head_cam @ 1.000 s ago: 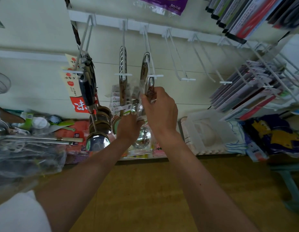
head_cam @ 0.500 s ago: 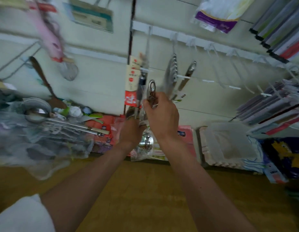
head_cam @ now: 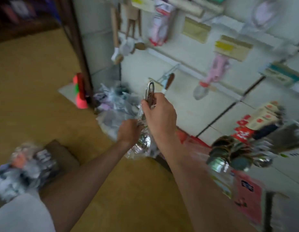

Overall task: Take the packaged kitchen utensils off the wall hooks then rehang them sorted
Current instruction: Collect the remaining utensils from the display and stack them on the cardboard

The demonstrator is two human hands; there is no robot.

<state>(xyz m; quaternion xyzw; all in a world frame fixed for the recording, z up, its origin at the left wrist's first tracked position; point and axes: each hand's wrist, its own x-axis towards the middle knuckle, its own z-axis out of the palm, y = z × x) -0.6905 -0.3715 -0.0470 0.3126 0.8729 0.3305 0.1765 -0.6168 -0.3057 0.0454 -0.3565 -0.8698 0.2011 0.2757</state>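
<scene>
Right hand: grip clamped round the metal handle of the packaged ladle. Left hand: grip closed on its plastic wrap above the bowl. Ladle held upright, clear of the white panel wall. Yellow-brown floor below. Blurred heap of bagged goods at the wall's foot.

no readable text, labels and packaging all blurred
</scene>
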